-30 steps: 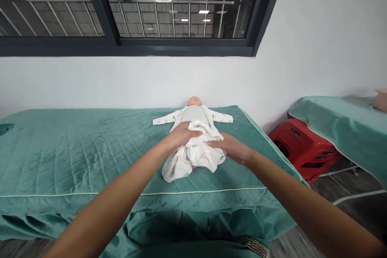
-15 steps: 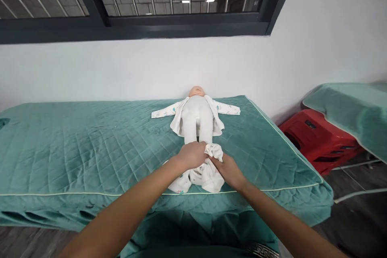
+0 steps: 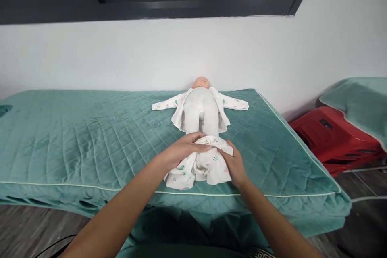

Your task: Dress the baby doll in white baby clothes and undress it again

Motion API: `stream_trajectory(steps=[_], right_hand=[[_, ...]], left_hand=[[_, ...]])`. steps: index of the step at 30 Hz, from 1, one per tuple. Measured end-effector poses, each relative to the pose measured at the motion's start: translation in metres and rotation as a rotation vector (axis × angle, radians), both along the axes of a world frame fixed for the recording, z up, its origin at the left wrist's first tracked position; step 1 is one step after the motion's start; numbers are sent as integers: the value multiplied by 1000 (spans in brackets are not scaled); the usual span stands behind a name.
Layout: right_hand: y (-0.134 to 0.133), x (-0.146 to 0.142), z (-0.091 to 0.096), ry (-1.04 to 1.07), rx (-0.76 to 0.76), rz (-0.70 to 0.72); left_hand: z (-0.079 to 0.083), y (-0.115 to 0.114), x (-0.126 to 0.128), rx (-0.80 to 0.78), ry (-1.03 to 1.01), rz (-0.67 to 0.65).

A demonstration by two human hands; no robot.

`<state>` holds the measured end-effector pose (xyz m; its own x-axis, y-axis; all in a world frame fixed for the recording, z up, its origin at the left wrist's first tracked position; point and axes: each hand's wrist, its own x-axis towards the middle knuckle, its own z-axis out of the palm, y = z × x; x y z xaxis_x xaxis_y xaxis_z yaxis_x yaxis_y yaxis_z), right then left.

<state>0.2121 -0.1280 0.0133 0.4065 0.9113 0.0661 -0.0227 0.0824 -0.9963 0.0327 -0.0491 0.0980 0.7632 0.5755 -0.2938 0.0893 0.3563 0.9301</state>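
Observation:
A baby doll [image 3: 201, 102] lies on its back on the green quilted bed, head toward the wall and legs toward me. Its patterned white jacket [image 3: 235, 103] hangs open at the front, with both sleeves spread wide. Around the lower legs is a pair of bunched white baby pants [image 3: 211, 165] with small coloured prints; the doll's feet are hidden. My left hand [image 3: 184, 148] grips the waistband on the left, thumb on top of the cloth. My right hand [image 3: 234, 163] grips the pants' right edge.
The green bed cover [image 3: 75, 141] stretches far to the left, its piped front edge close to my body. A white wall [image 3: 121, 56] and dark window frame [image 3: 193, 6] rise behind. Red plastic stools [image 3: 335, 137] stand to the right beside another green-covered surface [image 3: 359, 96].
My hands have moved apart, and the pants' waistband is spread wider across the doll's legs. The camera view has tilted down slightly.

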Motion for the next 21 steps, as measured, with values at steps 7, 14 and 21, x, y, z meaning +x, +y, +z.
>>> stream_trajectory(steps=[7, 14, 21], right_hand=[[27, 5, 0, 67, 93, -28], [33, 8, -10, 136, 137, -42], [49, 22, -6, -187, 157, -66]], left_hand=[[14, 26, -5, 205, -20, 52], [17, 43, 21, 764, 244, 142], [15, 45, 45, 1328, 693, 241]])
